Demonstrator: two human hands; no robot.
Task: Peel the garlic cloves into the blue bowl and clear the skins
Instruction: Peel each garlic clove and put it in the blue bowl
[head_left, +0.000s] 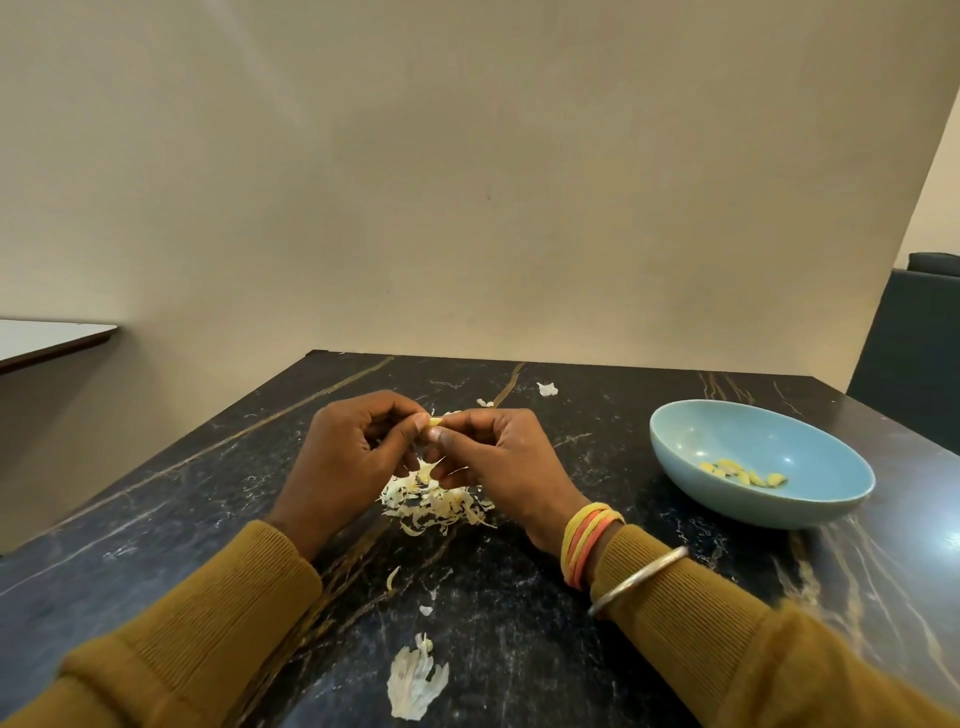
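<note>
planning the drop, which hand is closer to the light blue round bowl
Right. The right hand is left of the light blue round bowl, not touching it; the left hand is farther left, past the right one. Both pinch a small yellowish garlic clove.

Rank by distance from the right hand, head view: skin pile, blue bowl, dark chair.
1. Skin pile, just under the right hand.
2. Blue bowl, on the table to its right.
3. Dark chair, beyond the table's far right corner.
</note>
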